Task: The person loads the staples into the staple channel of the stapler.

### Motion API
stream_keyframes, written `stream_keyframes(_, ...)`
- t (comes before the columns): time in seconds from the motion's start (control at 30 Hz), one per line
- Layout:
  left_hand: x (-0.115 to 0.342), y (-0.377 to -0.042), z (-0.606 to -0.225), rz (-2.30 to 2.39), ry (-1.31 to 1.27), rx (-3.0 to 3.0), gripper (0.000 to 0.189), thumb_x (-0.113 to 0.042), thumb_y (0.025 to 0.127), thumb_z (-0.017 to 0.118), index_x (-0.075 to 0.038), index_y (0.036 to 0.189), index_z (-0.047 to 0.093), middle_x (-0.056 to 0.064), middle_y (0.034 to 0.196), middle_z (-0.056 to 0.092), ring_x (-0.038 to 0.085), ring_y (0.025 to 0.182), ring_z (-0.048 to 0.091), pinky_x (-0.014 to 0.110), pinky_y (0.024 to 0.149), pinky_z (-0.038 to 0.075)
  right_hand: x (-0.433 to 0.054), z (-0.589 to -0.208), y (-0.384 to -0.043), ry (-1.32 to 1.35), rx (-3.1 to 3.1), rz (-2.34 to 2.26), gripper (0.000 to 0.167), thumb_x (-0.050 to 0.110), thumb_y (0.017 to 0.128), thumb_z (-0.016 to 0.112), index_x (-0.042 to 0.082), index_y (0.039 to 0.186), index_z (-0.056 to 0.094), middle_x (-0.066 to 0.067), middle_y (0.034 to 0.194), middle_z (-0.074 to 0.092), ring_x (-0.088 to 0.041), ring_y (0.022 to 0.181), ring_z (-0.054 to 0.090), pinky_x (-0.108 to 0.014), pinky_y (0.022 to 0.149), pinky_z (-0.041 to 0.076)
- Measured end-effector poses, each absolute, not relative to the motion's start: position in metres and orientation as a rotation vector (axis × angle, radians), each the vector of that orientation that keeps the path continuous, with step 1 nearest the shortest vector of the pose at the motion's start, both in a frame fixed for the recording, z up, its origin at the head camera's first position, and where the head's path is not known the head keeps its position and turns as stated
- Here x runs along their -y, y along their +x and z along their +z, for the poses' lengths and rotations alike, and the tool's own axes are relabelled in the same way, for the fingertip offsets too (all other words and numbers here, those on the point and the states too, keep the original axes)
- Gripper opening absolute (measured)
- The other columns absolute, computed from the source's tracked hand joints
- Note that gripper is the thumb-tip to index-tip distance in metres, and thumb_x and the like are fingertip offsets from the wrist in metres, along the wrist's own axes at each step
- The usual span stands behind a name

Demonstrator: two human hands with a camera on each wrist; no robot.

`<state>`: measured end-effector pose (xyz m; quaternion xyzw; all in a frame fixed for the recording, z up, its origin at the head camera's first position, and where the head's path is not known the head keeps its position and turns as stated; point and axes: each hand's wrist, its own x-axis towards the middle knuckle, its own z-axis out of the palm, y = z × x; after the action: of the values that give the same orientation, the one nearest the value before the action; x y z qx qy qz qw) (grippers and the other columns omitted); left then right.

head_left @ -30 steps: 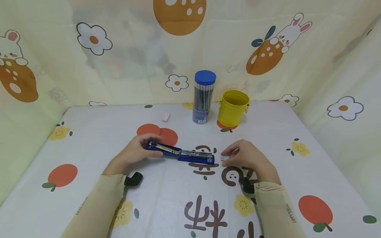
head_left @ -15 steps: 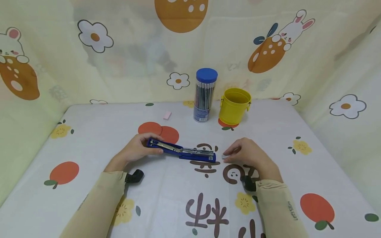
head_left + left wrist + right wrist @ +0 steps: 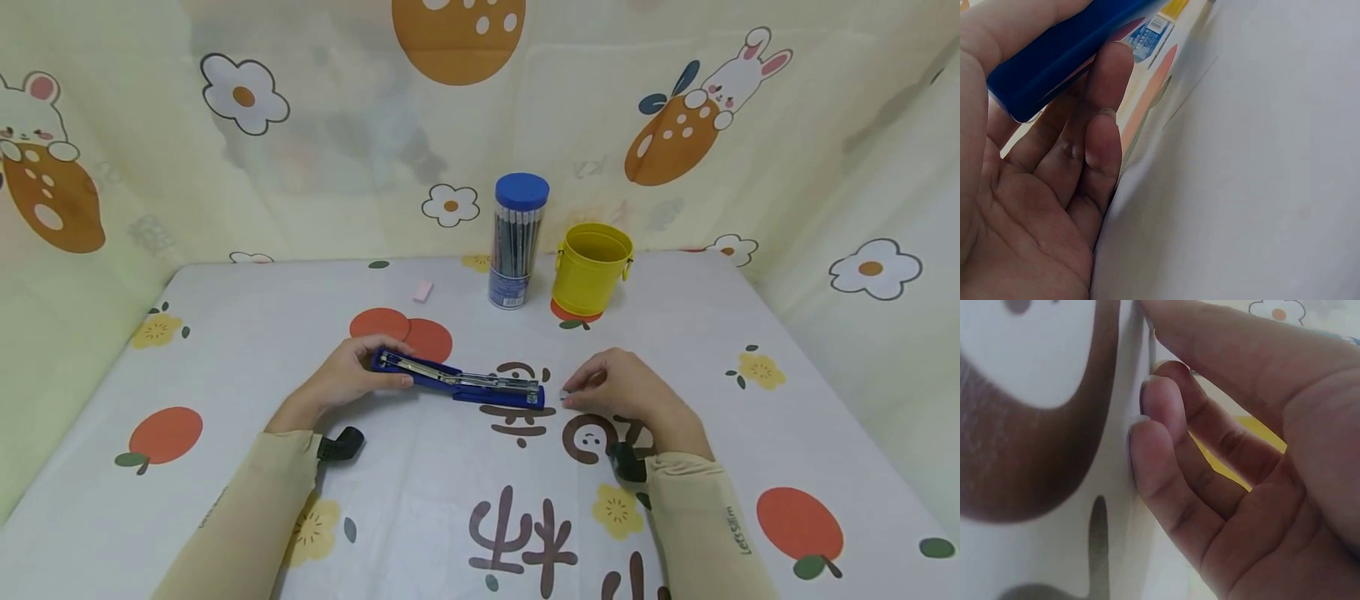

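Stapler (image 3: 461, 382), long axis sideways, left end in left hand (image 3: 347, 379), other toward right hand (image 3: 622, 390), grey piece (image 3: 565, 395) in its grip.

Left hand (image 3: 347, 377) gripping, right hand (image 3: 624, 387) pinching, forearms (image 3: 238, 518) reaching forward, angled inward

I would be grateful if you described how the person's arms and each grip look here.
The left sleeve and right sleeve are long and plain beige, each with small dark lettering along the forearm. At the cuffs sit a black left wrist device and a black right wrist device. The left grip and right grip wear no gloves.
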<state>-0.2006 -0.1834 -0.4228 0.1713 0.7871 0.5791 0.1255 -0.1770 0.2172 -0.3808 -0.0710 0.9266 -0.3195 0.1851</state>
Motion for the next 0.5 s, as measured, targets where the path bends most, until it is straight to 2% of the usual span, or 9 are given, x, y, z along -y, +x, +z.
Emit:
stream_keyframes(0.2, 0.1831, -0.1996, -0.4232, 1.698, 0.492, -2.286, 0.04, -0.015, 0.08, 0.087, -0.01, 0.117, 0.071, 0.008, 0.116, 0.068, 0.027, 0.104, 0.061, 0.032, 0.086, 0.048, -0.2171, -0.3803, -0.1781, -0.244, -2.611, -0.934, 0.022, 0.031, 0.086, 0.083, 0.015, 0.101, 0.079, 0.0, 0.099, 0.07, -0.021, 0.087, 0.06, -0.037, 0.079, 0.052)
stream_keyframes(0.5, 0.1829, -0.1998, -0.4235, 1.694, 0.475, -2.292, 0.04, -0.016, 0.08, 0.087, -0.011, 0.117, 0.072, 0.008, 0.115, 0.068, 0.027, 0.102, 0.061, 0.032, 0.084, 0.048, -0.2082, -0.3768, -0.178, -0.312, -2.675, -1.041, 0.02, 0.03, 0.088, 0.079, 0.013, 0.1, 0.078, 0.001, 0.094, 0.07, -0.022, 0.089, 0.059, -0.037, 0.084, 0.051)
